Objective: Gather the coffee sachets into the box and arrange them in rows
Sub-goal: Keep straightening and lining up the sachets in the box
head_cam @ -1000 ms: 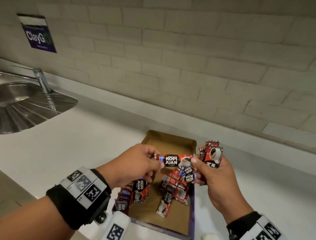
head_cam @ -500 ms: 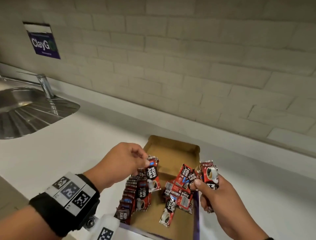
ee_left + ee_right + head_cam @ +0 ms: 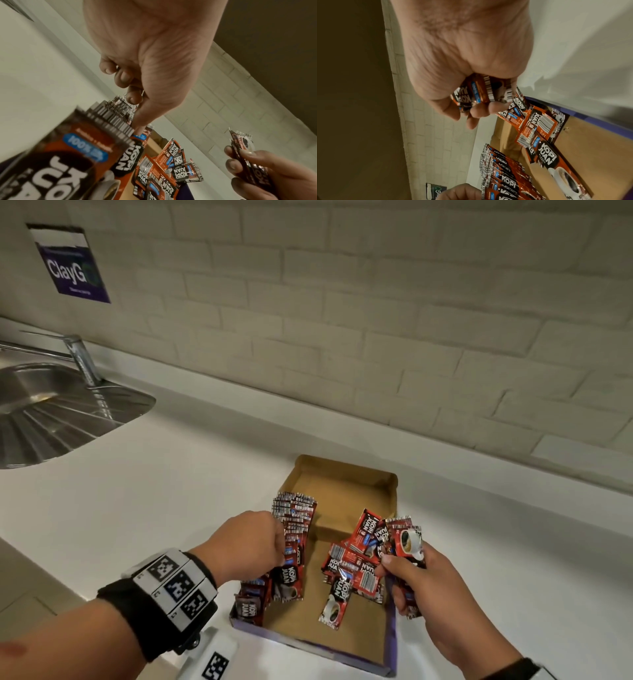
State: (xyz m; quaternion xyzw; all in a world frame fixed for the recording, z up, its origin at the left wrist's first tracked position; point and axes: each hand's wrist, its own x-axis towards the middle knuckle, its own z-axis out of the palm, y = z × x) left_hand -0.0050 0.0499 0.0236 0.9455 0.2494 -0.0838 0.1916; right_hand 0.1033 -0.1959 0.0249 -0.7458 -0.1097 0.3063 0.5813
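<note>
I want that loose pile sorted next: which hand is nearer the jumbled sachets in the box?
Right. The right hand hangs at the loose pile, gripping a bunch of sachets. The left hand is across the box, at the standing row.

Sachets (image 3: 368,563): glossy foil-like film, crimped ends catching light. Row (image 3: 506,174) on the left side, same shiny film. Box (image 3: 346,477): plain brown cardboard inside, matt; outer wall purple, smooth. Counter (image 3: 171,474): white, smooth, faint sheen. Sink (image 3: 61,419): brushed metal, ribbed drainer, reflective. Tap (image 3: 82,357): polished metal. Wall (image 3: 376,337): pale brick-pattern tile, matt. Wrist strap (image 3: 137,604): black cloth, with matt white plastic marker plates.
</note>
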